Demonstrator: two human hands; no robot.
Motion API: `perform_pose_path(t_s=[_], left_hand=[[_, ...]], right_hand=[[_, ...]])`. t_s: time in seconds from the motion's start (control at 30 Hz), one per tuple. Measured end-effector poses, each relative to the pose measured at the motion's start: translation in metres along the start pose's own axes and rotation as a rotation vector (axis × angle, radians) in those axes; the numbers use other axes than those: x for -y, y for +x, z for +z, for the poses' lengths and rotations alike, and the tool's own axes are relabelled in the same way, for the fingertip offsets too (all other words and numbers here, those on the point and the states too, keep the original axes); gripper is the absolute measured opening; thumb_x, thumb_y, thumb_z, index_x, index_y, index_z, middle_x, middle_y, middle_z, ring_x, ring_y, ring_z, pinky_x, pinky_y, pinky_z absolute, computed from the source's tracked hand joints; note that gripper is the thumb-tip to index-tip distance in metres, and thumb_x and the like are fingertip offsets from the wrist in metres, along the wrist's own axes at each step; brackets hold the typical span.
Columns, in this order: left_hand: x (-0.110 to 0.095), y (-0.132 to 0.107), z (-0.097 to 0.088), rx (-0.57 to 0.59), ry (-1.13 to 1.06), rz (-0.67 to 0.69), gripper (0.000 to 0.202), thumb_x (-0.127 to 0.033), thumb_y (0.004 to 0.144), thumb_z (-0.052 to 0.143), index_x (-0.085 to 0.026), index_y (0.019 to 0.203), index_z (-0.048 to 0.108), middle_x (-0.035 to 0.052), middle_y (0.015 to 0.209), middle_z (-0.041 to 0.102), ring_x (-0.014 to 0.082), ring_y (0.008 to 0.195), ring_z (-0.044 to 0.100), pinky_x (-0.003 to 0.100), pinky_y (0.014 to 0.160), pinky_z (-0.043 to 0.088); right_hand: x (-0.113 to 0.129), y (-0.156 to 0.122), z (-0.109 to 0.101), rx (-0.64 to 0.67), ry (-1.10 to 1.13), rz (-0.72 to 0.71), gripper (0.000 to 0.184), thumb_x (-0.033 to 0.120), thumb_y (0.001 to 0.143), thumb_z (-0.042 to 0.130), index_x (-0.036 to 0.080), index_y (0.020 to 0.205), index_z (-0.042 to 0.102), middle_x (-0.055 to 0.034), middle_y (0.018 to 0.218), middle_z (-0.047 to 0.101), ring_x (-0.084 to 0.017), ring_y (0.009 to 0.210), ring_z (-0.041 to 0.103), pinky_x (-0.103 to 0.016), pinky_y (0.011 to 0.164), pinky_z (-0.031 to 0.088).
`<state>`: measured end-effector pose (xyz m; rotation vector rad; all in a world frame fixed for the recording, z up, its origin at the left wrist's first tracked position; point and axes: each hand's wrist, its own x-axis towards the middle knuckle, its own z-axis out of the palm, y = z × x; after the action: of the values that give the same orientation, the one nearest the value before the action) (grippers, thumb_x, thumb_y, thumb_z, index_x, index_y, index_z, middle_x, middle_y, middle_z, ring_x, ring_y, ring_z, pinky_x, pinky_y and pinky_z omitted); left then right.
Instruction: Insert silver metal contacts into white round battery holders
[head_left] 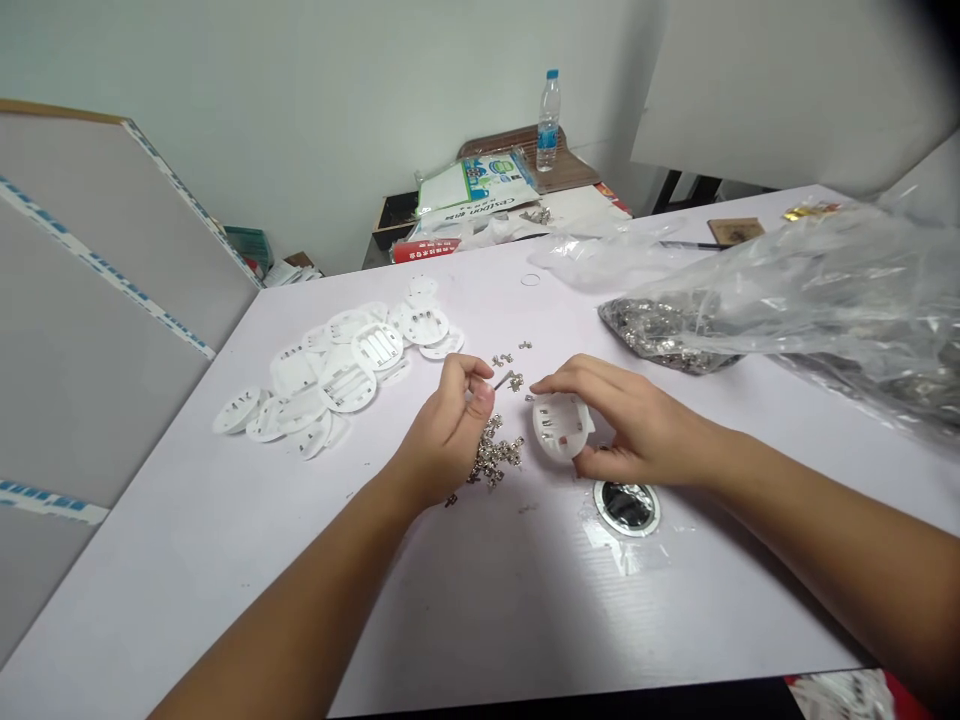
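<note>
My left hand point(454, 430) is closed with fingers curled around a thin metal tool point(503, 380). Most of the tool is hidden in the hand, and its tip points toward a few small metal clips point(516, 382). Just right of that, my right hand point(622, 415) grips a round white plastic battery case point(551, 430) by its edge, tilted up off the table. Small metal contacts sit inside that case. Beneath and beside my left hand lies a pile of small shiny metal clips point(495, 458).
Several round white plastic cases point(347, 385) lie heaped at the left. A dark disc with a silver rim point(627, 508) is on the table point(465, 610) below my right hand. Clear plastic bags point(675, 320) of metal parts occupy the right. A water bottle point(548, 125) stands behind.
</note>
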<state>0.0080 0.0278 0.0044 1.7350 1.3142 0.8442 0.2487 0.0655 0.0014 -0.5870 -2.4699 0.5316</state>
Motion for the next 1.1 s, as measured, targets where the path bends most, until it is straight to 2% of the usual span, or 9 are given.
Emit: perform_pose_path(t_s=[0.1, 0.2, 0.27, 0.43, 0.67, 0.83, 1.1], left_hand=[[0.002, 0.002, -0.005, 0.167, 0.3, 0.129, 0.017, -0.03, 0.1, 0.041, -0.022, 0.107, 0.054, -0.0025, 0.074, 0.054, 0.0095, 0.059, 0.044, 0.025, 0.058, 0.036], [0.005, 0.005, -0.01, 0.288, 0.457, 0.288, 0.019, -0.022, 0.097, 0.045, -0.023, 0.104, 0.063, -0.0013, 0.088, 0.063, 0.0108, 0.077, 0.054, 0.026, 0.069, 0.041], [0.008, 0.006, -0.011, 0.32, 0.538, 0.336, 0.024, -0.021, 0.096, 0.046, -0.027, 0.108, 0.066, -0.0016, 0.095, 0.063, 0.0098, 0.077, 0.055, 0.025, 0.067, 0.04], [0.012, 0.002, -0.006, 0.329, 0.699, 0.403, 0.038, -0.014, 0.092, 0.044, -0.033, 0.115, 0.068, -0.0028, 0.082, 0.057, 0.008, 0.062, 0.046, 0.022, 0.054, 0.032], [0.014, 0.0, 0.001, 0.301, 0.68, 0.437, 0.042, -0.009, 0.088, 0.043, -0.033, 0.112, 0.07, -0.0033, 0.078, 0.057, 0.007, 0.059, 0.046, 0.021, 0.054, 0.033], [0.015, 0.0, 0.001, 0.305, 0.675, 0.418, 0.043, -0.009, 0.088, 0.043, -0.033, 0.112, 0.07, -0.0035, 0.079, 0.057, 0.0067, 0.058, 0.046, 0.021, 0.053, 0.033], [0.013, 0.0, 0.003, 0.299, 0.699, 0.39, 0.047, -0.005, 0.083, 0.044, -0.035, 0.109, 0.07, -0.0044, 0.074, 0.053, 0.0068, 0.054, 0.038, 0.022, 0.048, 0.026]], right_hand=[[0.0, 0.0, -0.004, 0.128, -0.009, 0.05, 0.046, 0.015, 0.07, 0.059, 0.017, 0.115, 0.053, -0.0048, 0.097, 0.054, -0.018, 0.088, 0.053, -0.031, 0.076, 0.045], [0.001, -0.001, -0.005, 0.204, 0.003, 0.114, 0.04, 0.017, 0.07, 0.06, 0.018, 0.11, 0.053, -0.0037, 0.097, 0.054, -0.016, 0.081, 0.053, -0.029, 0.073, 0.045], [0.002, -0.001, -0.004, 0.235, 0.008, 0.134, 0.04, 0.018, 0.071, 0.06, 0.019, 0.11, 0.053, -0.0033, 0.099, 0.053, -0.013, 0.075, 0.053, -0.028, 0.071, 0.045], [0.002, -0.001, 0.0, 0.255, 0.022, 0.158, 0.036, 0.018, 0.07, 0.062, 0.019, 0.104, 0.053, -0.0025, 0.099, 0.051, -0.009, 0.067, 0.051, -0.025, 0.066, 0.044], [-0.001, -0.001, 0.002, 0.266, 0.03, 0.177, 0.032, 0.02, 0.07, 0.062, 0.019, 0.101, 0.054, -0.0028, 0.098, 0.049, -0.009, 0.065, 0.049, -0.023, 0.059, 0.043], [-0.002, 0.0, 0.003, 0.259, 0.011, 0.163, 0.031, 0.019, 0.069, 0.061, 0.019, 0.098, 0.054, -0.0029, 0.096, 0.049, -0.012, 0.072, 0.052, -0.024, 0.061, 0.044], [-0.003, -0.001, 0.003, 0.265, 0.016, 0.171, 0.027, 0.021, 0.07, 0.065, 0.019, 0.095, 0.054, -0.0013, 0.091, 0.045, -0.011, 0.069, 0.048, -0.023, 0.059, 0.041]])
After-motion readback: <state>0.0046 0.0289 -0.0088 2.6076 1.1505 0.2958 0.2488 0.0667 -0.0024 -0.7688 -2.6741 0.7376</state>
